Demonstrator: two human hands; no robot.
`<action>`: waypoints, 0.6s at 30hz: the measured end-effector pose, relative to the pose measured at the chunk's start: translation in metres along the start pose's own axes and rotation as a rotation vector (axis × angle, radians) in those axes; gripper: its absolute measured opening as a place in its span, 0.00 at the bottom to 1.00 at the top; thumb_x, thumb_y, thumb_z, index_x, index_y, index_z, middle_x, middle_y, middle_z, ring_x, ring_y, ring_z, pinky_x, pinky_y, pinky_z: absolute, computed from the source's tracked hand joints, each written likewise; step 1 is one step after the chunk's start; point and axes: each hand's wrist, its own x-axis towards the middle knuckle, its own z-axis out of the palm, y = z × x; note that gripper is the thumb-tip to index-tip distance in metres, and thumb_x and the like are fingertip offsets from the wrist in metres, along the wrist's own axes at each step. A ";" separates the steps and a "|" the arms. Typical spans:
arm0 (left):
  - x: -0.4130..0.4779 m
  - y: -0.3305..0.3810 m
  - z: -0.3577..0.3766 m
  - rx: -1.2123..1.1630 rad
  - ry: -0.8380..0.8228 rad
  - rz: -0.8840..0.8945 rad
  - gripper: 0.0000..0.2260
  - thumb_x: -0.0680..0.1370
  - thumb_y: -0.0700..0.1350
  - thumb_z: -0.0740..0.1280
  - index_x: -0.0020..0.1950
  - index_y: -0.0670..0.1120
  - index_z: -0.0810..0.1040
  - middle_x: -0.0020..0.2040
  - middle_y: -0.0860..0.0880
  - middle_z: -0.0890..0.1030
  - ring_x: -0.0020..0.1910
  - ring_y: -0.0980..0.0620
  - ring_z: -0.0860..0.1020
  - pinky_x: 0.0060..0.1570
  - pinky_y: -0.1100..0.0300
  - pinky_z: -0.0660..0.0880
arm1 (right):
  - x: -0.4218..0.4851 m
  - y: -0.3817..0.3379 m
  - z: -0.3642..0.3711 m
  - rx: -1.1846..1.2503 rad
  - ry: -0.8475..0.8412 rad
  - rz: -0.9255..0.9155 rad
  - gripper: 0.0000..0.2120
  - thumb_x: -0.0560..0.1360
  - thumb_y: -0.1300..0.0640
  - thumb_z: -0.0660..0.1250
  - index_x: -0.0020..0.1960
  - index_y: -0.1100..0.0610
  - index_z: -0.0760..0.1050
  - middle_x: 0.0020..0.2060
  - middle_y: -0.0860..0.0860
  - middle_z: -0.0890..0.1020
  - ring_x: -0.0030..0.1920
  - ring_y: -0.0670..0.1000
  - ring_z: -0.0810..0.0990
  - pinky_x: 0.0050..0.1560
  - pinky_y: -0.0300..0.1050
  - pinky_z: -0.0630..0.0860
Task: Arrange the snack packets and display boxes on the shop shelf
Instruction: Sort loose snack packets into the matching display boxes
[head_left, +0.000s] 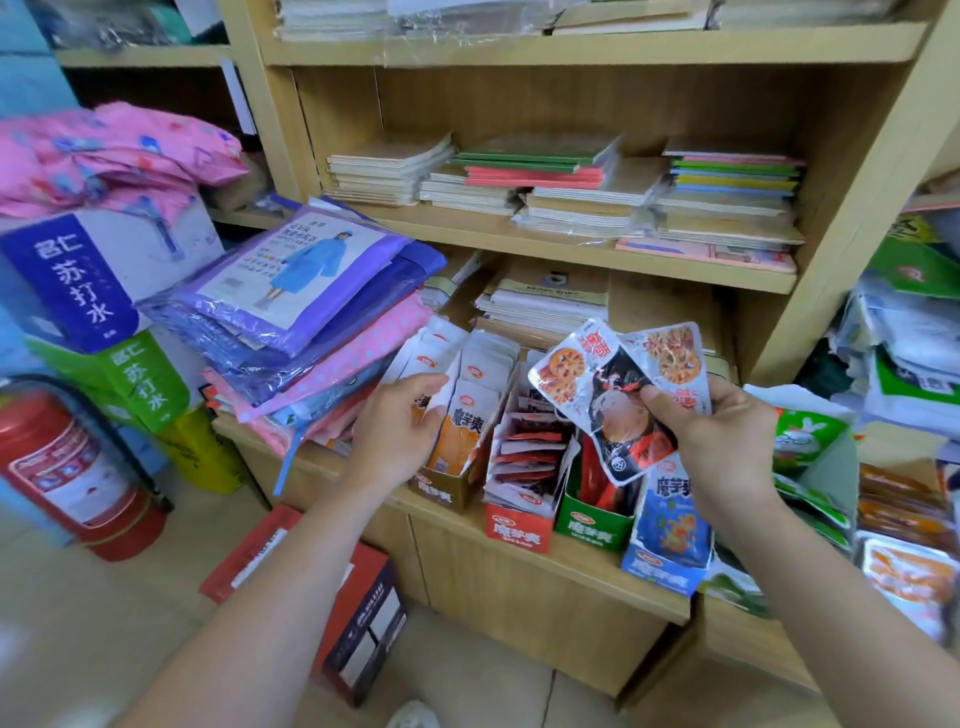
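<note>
My right hand (727, 431) pinches a small fan of snack packets (602, 395) printed with lotus-root slices, held above the display boxes. My left hand (400, 431) reaches into the leftmost, orange-brown display box (441, 491), its fingers curled on the white and orange packets (467, 421) standing in it. To the right stand a red display box (519, 527), a green one (592, 527) and a blue one (667, 545), all on the wooden shelf ledge (519, 566).
Folded raincoat packs (306, 301) are piled left of the boxes. Notebook stacks (571, 192) fill the shelves above. More snack bags (904, 561) crowd the right. A fire extinguisher (67, 467), soda-water cartons (78, 280) and a red-black carton (358, 613) stand on the floor.
</note>
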 end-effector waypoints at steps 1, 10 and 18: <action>0.003 -0.004 0.000 0.100 -0.076 0.060 0.17 0.77 0.45 0.70 0.65 0.53 0.80 0.61 0.53 0.83 0.61 0.52 0.79 0.62 0.47 0.76 | 0.001 0.000 0.002 -0.020 0.009 -0.016 0.06 0.73 0.61 0.76 0.44 0.51 0.84 0.41 0.50 0.87 0.41 0.54 0.87 0.45 0.56 0.83; 0.016 0.007 0.020 0.420 -0.366 0.200 0.25 0.82 0.47 0.60 0.75 0.67 0.60 0.75 0.65 0.61 0.71 0.53 0.57 0.59 0.54 0.54 | 0.001 0.012 0.017 -0.156 0.008 -0.118 0.08 0.73 0.59 0.76 0.43 0.46 0.83 0.40 0.45 0.87 0.41 0.50 0.87 0.45 0.56 0.84; 0.020 0.013 0.013 0.442 -0.275 0.209 0.13 0.81 0.60 0.62 0.65 0.63 0.75 0.56 0.61 0.69 0.61 0.54 0.61 0.56 0.55 0.57 | 0.002 0.013 0.020 -0.187 0.016 -0.134 0.08 0.73 0.57 0.76 0.43 0.44 0.82 0.39 0.41 0.86 0.41 0.47 0.86 0.47 0.57 0.84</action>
